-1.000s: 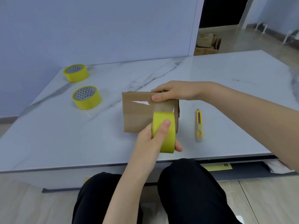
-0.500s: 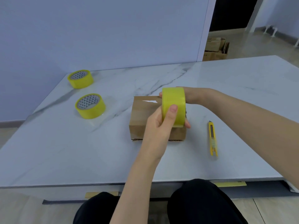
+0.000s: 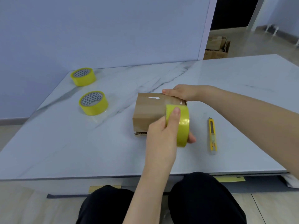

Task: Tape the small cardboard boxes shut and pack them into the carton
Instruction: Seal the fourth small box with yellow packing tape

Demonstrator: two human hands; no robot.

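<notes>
Sitting mid-table (image 3: 80, 151), the small cardboard box (image 3: 148, 110) lies flat. L hand (image 3: 160, 136) grips yellow tape roll (image 3: 182, 125), now drawn from box top to its 5 o'clock edge vs 0.5 s ago. R hand (image 3: 182, 92) holds the box's far edge at 1 o'clock. Box cutter (image 3: 212, 135) at 3 o'clock, two spare rolls (image 3: 93, 102) at 10.

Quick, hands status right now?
Left hand: grips the tape roll.
Right hand: holds the box at its far edge.
</notes>
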